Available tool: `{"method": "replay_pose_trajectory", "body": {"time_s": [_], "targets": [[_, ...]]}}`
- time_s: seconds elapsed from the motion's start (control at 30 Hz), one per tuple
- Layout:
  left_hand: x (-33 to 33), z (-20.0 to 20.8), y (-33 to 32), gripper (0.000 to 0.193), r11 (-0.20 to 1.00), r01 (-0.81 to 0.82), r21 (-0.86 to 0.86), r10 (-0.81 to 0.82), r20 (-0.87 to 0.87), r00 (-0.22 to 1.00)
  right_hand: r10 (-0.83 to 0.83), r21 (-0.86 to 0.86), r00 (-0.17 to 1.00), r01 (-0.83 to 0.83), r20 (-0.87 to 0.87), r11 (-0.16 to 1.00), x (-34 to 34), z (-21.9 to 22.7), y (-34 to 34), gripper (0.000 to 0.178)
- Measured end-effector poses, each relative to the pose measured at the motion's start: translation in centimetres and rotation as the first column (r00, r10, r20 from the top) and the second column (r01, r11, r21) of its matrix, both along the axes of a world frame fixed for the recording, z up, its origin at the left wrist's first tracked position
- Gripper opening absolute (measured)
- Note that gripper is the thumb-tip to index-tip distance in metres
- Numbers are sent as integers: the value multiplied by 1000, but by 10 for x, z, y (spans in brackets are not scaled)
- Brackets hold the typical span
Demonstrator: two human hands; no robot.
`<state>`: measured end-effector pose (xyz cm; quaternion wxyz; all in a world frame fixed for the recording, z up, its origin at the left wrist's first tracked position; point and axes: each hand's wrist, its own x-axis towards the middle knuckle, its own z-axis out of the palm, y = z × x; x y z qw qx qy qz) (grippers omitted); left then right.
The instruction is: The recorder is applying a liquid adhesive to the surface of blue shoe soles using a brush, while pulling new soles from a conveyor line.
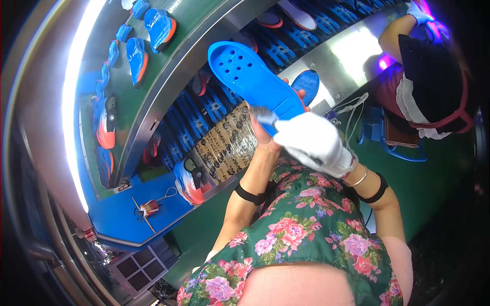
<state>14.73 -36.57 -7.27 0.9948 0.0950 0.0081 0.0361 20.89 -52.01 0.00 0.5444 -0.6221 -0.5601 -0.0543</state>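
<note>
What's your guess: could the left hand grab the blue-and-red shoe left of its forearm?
Probably not now: the left hand is holding the blue sole, away from the shoe.

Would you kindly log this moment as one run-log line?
left hand: bare, holding blue sole | right hand: gloved, brush-like tool at sole | nearby: blue-orange shoe parts

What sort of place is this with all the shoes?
Probably a shoe factory: the left hand holds a blue sole, blue-and-orange shoes line a green surface, and another person is nearby.
</note>
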Motion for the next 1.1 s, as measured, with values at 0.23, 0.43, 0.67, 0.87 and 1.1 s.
{"method": "replay_pose_trajectory", "body": {"time_s": [0.23,0.43,0.67,0.87,1.1], "targets": [[1,17,-2,101,979,-155,-135,139,-123,983,-32,-43,896,14,-443,999,9,0,-11,26],[-7,8,13,106,996,-82,38,85,-86,993,180,-16,924,-197,-339,980,8,4,-19,24],[-6,15,20,105,1000,0,-24,-2,-71,997,180,-25,957,-190,-227,981,-1,-3,-16,23],[-6,13,29,111,996,71,55,-69,-42,997,69,-30,925,-86,-374,996,5,-2,-11,22],[1,7,45,113,948,315,32,-317,80,945,233,-21,743,-315,-627,949,-1,5,-18,17]]}}
